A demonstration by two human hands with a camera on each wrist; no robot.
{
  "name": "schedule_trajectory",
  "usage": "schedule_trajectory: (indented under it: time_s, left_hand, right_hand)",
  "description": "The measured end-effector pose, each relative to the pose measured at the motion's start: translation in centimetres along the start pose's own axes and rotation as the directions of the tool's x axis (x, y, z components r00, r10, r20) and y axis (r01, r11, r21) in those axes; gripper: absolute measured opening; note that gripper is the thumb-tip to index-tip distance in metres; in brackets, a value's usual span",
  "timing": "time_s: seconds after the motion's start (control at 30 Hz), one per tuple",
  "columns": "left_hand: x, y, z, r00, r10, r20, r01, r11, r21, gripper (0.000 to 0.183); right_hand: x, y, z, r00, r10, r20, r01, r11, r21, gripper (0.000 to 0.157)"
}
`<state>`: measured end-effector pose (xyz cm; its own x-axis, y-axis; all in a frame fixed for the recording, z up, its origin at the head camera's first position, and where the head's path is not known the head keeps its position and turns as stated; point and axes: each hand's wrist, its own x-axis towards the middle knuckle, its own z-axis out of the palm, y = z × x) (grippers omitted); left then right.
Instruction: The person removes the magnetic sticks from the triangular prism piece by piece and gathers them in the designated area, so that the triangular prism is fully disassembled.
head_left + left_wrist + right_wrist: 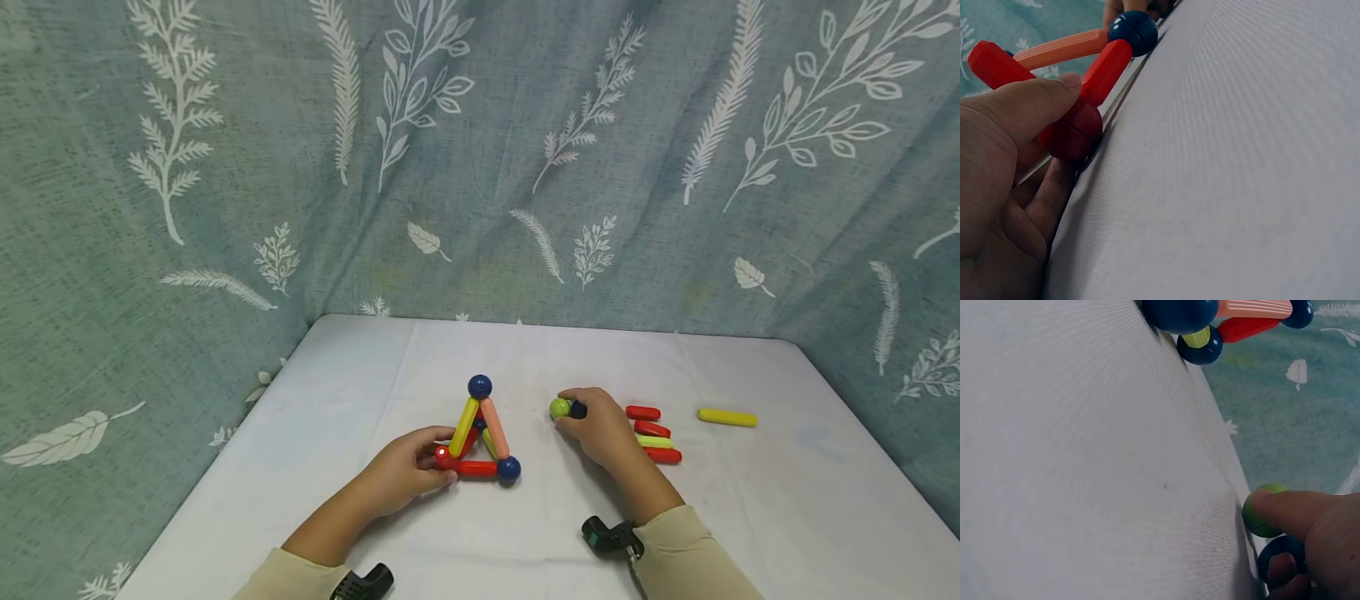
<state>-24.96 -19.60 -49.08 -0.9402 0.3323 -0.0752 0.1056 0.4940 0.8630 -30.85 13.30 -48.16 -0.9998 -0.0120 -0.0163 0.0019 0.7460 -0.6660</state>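
Note:
A pyramid of magnetic rods and balls stands on the table, with a dark blue ball (pixel 480 386) at its top. My left hand (pixel 411 471) grips its red corner ball (pixel 1075 134), thumb over the red side. From there a red rod (pixel 477 469) runs to another dark blue ball (pixel 508 470). A yellow rod (pixel 463 427) and a salmon rod (pixel 494 428) rise to the top. To the right, my right hand (pixel 600 425) pinches a green ball (pixel 559 407) at the tabletop. Beside it, a loose dark blue ball (pixel 1282 556) is partly covered by the fingers.
Right of my right hand lie several loose rods: red ones (pixel 643 412) and a yellow-green one (pixel 655 442) in a group, and a longer yellow rod (pixel 727 417) farther right. A leaf-patterned curtain (pixel 480 167) hangs behind the white table (pixel 360 350).

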Motion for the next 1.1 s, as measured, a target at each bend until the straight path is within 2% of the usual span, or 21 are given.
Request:
schedule_trajectory:
  time_s: [0.23, 0.37, 0.47, 0.57, 0.7, 0.9, 1.1]
  left_hand:
    - [-0.1, -0.1, -0.1, 1.0, 0.01, 0.006, -0.01, 1.0, 0.001, 0.062]
    - [-0.1, 0.0, 0.0, 1.0, 0.006, 0.006, -0.006, 1.0, 0.0, 0.063]
    - [-0.1, 0.0, 0.0, 1.0, 0.006, 0.004, -0.006, 1.0, -0.002, 0.063]
    - [-0.1, 0.0, 0.0, 1.0, 0.006, 0.001, -0.006, 1.0, -0.003, 0.063]
    - [-0.1, -0.1, 0.0, 1.0, 0.015, 0.003, -0.015, 1.0, -0.01, 0.062]
    - [-0.1, -0.1, -0.1, 0.998, 0.051, 0.021, -0.051, 0.998, -0.022, 0.061]
    - [-0.2, -0.2, -0.2, 0.998, 0.068, 0.019, -0.067, 0.998, -0.019, 0.06]
  right_hand:
    - [-0.1, -0.2, -0.2, 1.0, 0.018, -0.007, -0.018, 1.0, 0.014, 0.058]
    - [-0.9, -1.5, -0.7, 0.996, 0.071, -0.061, -0.064, 0.991, 0.117, 0.058]
    - [-1.9, -3.4, -0.8, 0.993, 0.066, -0.094, -0.045, 0.976, 0.211, 0.05]
    - [-3.2, -5.5, -0.5, 0.997, 0.006, -0.077, 0.016, 0.96, 0.278, 0.04]
    - [-5.1, -7.9, 0.5, 0.993, -0.121, 0.008, 0.112, 0.938, 0.328, 0.035]
    - [-6.9, -9.8, 2.3, 0.944, -0.305, 0.126, 0.248, 0.908, 0.337, 0.038]
    - [-7.8, -10.6, 3.7, 0.903, -0.396, 0.168, 0.34, 0.896, 0.285, 0.044]
